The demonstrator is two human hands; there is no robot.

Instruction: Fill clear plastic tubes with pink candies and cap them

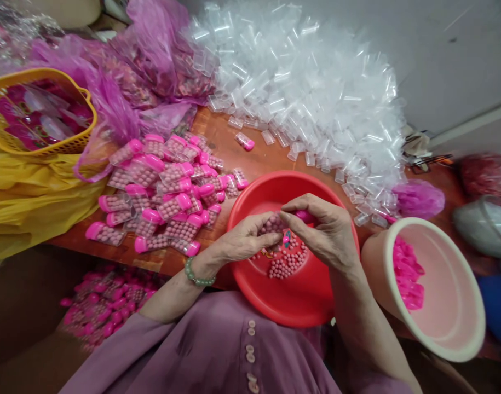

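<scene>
Over the red basin, my left hand grips a small clear bottle filled with pink beads. My right hand pinches a bright pink cap close beside the bottle's end. Whether cap and bottle touch is hidden by my fingers. Below both hands, loose pink beads lie on the basin's bottom, with a small blue and pink piece among them. Left of the basin is a pile of filled, pink-capped bottles on the wooden table.
Empty clear bottles are heaped at the back. A pale bucket with pink caps stands at right. At left are a yellow basket, a yellow bag and purple bags. More filled bottles lie below the table edge.
</scene>
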